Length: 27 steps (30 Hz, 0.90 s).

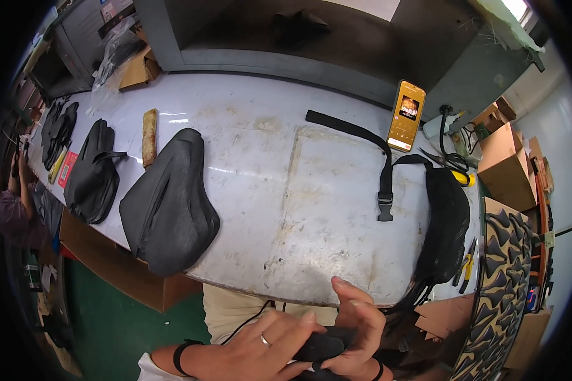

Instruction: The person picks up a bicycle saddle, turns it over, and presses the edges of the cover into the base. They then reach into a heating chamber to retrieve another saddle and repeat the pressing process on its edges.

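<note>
**Head view: both hands closed on a small dark piece, just off the tabletop's near edge**

From where I stand, the person's left hand (267, 343) and right hand (364, 324) are together, gripping the same small dark piece (322, 347) between them. It is held in the air in front of the near edge of the tabletop (248, 190), right of that edge's middle. The fingers cover much of it, so I can't fairly say what it is or exactly where each fingertip presses.

My reading is that the step in hand is close fingerwork on this piece, with nothing on the table being touched. The next move, I'd judge, calls for a firm hold from 1 hand while the other is free to shift its grip.

Toward the tabletop's left end lie 2 larger dark pouches: a broad pouch (171, 200) reaching the near edge, and a narrower pouch (93, 171) farther left. Along the right edge rests a black waist bag (448, 219), its strap and buckle (385, 204) stretched inward. A lit phone (405, 117) leans near the far right corner, and yellow-handled pliers (467, 272) sit by the near right corner.
</note>
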Each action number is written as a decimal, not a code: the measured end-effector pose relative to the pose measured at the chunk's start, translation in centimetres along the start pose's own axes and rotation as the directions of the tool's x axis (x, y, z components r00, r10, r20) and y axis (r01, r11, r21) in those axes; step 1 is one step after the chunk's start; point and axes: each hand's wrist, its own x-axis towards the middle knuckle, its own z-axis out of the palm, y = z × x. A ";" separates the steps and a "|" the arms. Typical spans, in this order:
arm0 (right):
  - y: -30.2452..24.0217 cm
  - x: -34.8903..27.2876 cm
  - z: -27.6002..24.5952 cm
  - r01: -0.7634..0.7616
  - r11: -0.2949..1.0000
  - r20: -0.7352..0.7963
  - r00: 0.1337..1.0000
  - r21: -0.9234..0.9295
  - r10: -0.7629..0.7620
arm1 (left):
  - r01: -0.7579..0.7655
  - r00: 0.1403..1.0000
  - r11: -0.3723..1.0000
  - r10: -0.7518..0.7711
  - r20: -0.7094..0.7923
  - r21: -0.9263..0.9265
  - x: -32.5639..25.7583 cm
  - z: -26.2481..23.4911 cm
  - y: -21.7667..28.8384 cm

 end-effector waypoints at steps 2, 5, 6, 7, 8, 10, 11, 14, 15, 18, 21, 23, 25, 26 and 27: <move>0.4 -0.5 -0.1 -0.003 1.000 -0.031 1.000 0.004 0.003 | 0.011 1.000 0.999 -0.012 -0.006 -0.031 0.0 -0.1 -0.2; 0.6 -0.3 0.2 -0.026 0.997 -0.127 0.992 -0.079 0.016 | 0.080 0.997 0.997 -0.080 -0.006 -0.003 0.0 -0.4 -0.5; 0.8 -0.2 0.3 -0.052 0.984 -0.192 0.981 -0.170 0.019 | 0.137 0.987 0.991 -0.136 -0.084 0.007 -0.2 -0.7 -0.7; 1.0 0.8 0.0 0.116 0.968 -0.222 0.961 -0.221 -0.166 | 0.193 0.969 0.981 -0.188 -0.162 0.014 -0.5 -0.9 -0.9; 0.4 0.0 -0.2 0.059 0.997 -0.282 0.957 -0.050 -0.071 | 0.288 0.924 0.954 -0.299 -0.237 -0.081 -1.9 -0.8 -1.5; -0.4 -1.5 -0.2 0.007 0.998 -0.269 0.963 -0.056 -0.022 | 0.271 0.883 0.962 -0.263 -0.388 -0.034 -0.9 -0.7 -1.5; -0.3 -1.6 -0.1 0.020 0.973 -0.206 0.976 -0.228 -0.069 | 0.286 0.892 0.957 -0.245 -0.379 0.055 -0.5 -1.0 -1.4; -1.6 0.0 0.2 -0.027 0.960 -0.090 0.996 -0.278 0.002 | 0.223 0.871 0.952 -0.292 -0.396 -0.211 -1.4 -0.4 -2.2; -1.6 0.1 0.2 -0.054 0.946 -0.081 0.996 -0.320 0.029 | 0.220 0.874 0.953 -0.287 -0.393 -0.207 -1.3 -0.5 -2.8; -2.1 0.2 0.2 0.015 0.946 -0.139 0.988 -0.324 -0.063 | 0.410 0.864 0.859 -0.258 -0.431 0.308 -0.2 -1.7 -3.0; -2.5 1.1 1.7 0.055 0.942 -0.100 0.991 -0.330 -0.093 | 0.128 0.775 0.991 -0.082 -0.627 0.029 1.3 -0.4 -0.8; -2.8 2.0 2.8 0.050 0.934 0.024 0.999 -0.353 -0.044 | 0.051 0.927 0.929 0.093 -0.363 0.368 -1.1 0.7 -1.0; -2.4 0.6 2.5 0.169 0.926 0.048 0.985 -0.337 -0.163 | 0.093 0.884 0.994 -0.052 -0.465 0.066 -1.1 1.3 -2.2; -2.4 0.2 1.9 0.175 0.924 0.049 0.984 -0.341 -0.169 | 0.084 0.834 0.995 -0.098 -0.543 -0.051 -1.2 1.3 -2.9; -2.5 0.0 1.6 0.214 0.929 0.097 0.976 -0.302 -0.193 | -0.008 0.722 0.998 -0.043 -0.690 -0.070 -0.7 1.5 -3.4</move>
